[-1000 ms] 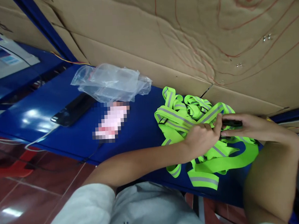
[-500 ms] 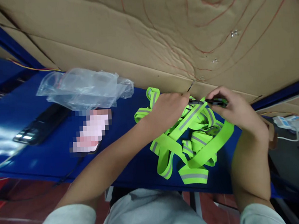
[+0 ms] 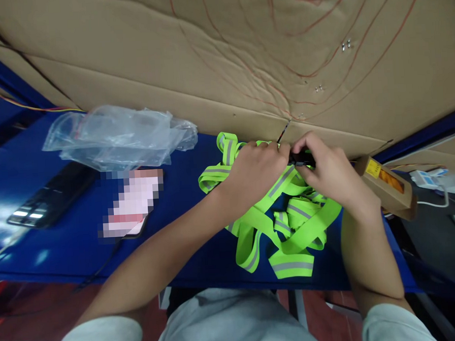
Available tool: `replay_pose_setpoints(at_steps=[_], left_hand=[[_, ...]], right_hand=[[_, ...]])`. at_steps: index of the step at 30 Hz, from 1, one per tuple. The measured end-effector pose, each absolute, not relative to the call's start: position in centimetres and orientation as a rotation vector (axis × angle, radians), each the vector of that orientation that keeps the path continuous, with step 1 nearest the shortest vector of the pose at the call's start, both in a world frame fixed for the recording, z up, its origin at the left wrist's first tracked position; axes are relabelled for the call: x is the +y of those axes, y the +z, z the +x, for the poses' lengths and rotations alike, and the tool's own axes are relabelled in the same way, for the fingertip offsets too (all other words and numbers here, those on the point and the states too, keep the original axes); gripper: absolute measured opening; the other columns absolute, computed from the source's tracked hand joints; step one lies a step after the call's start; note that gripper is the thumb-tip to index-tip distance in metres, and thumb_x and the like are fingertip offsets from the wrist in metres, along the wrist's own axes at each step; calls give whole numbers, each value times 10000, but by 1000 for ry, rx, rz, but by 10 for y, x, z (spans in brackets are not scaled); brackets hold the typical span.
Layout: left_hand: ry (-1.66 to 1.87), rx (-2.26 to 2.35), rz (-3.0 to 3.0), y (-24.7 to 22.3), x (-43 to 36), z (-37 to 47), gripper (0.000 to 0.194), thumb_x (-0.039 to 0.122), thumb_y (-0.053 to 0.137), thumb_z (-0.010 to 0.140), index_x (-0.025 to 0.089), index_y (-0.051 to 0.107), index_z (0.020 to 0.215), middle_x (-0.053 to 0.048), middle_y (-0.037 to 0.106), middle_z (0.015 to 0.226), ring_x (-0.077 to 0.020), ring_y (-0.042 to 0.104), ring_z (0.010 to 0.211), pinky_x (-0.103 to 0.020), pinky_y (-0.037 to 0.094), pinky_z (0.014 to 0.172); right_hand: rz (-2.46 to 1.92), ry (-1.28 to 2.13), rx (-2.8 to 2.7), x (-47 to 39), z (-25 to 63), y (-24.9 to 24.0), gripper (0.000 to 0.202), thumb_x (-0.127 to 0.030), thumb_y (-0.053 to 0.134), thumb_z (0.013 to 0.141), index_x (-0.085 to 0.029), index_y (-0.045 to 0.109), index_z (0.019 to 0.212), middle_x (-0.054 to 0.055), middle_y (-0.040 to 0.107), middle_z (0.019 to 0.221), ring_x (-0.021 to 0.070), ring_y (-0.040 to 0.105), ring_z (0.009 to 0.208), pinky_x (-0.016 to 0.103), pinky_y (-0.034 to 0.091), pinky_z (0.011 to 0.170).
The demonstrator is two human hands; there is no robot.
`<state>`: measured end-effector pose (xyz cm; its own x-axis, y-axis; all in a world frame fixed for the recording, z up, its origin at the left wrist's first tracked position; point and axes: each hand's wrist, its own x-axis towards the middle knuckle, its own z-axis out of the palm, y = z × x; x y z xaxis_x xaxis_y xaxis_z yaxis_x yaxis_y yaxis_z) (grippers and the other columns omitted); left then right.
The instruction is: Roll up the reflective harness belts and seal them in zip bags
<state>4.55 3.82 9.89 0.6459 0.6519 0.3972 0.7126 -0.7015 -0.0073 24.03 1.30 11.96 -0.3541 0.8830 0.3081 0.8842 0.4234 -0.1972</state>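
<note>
A tangle of neon yellow-green reflective strap [image 3: 310, 232] with a grey stripe lies on the blue table. Over its far side, my left hand [image 3: 259, 163] is closed, its fingertips at one end of a small black plastic buckle. My right hand [image 3: 326, 168] pinches the other end of the black buckle [image 3: 302, 159] between thumb and fingers. The two hands almost meet there, and the fingers hide most of the buckle. Whether its halves are locked together, I cannot tell. Loops of strap spread below both hands toward the front edge.
Clear plastic bags [image 3: 119, 135] lie at the back left. In front of them are a black phone [image 3: 51, 195] and a second phone with a blurred screen [image 3: 133, 203]. A small cardboard box [image 3: 386, 187] stands at the right. A cardboard panel [image 3: 149, 57] rises behind the table.
My right hand has moved left, bringing its black buckle part up against the one at my left hand. The cardboard box at the right is now more visible.
</note>
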Motion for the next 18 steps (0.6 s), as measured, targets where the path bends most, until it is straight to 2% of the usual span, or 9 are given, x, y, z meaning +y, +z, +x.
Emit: replay_pose_setpoints(at_steps=[3,5,8,10,13,15,18], left_hand=[[-542,-1140,-2731,105,36,44,320,49,399,1021,95,667,1189,-147,764,998,-280,770,924,-366,521,763],[-573,-1172,-2753,111,38,39,323,66,423,1018,108,664,1228,-142,769,1043,-284,766,958,-381,537,806],[-810,-1229,-2821,121,45,27,278,122,554,982,177,666,1230,-93,776,1145,-287,746,1072,-403,547,916],[-1119,-1249,-2868,128,49,19,290,169,637,936,234,646,1219,-48,768,1187,-289,725,1117,-426,559,945],[-1652,-1203,-2940,134,50,14,219,181,670,905,242,604,1105,-34,744,1110,-250,714,1053,-402,574,923],[-1899,-1210,-2977,137,49,16,173,165,670,900,218,550,1012,-27,719,1075,-188,710,989,-335,564,906],[-2116,-1289,-2988,137,47,20,271,139,672,878,225,441,990,19,701,973,-119,695,844,-256,550,803]], right_hand=[[-1460,59,-2292,10,236,120,386,-126,588,833,-244,589,1201,78,717,1132,314,712,1056,450,557,936],[-1387,174,-2247,7,238,125,424,-193,649,883,-255,575,1296,81,705,1227,308,700,1151,466,555,1020],[-1195,398,-2137,4,250,136,597,-434,740,931,-296,508,1463,85,628,1448,305,610,1371,504,470,1200],[-1106,506,-2024,5,260,140,719,-682,675,926,-335,477,1524,81,569,1553,315,545,1459,525,433,1241],[-1136,691,-1889,9,271,138,895,-925,502,855,-357,488,1546,96,580,1567,337,573,1436,500,524,1144],[-1164,839,-1858,13,273,132,949,-945,522,823,-338,501,1551,106,612,1536,339,619,1383,482,567,1078],[-1187,861,-1887,16,270,123,928,-939,576,797,-274,617,1443,113,730,1343,322,720,1212,479,615,981]])
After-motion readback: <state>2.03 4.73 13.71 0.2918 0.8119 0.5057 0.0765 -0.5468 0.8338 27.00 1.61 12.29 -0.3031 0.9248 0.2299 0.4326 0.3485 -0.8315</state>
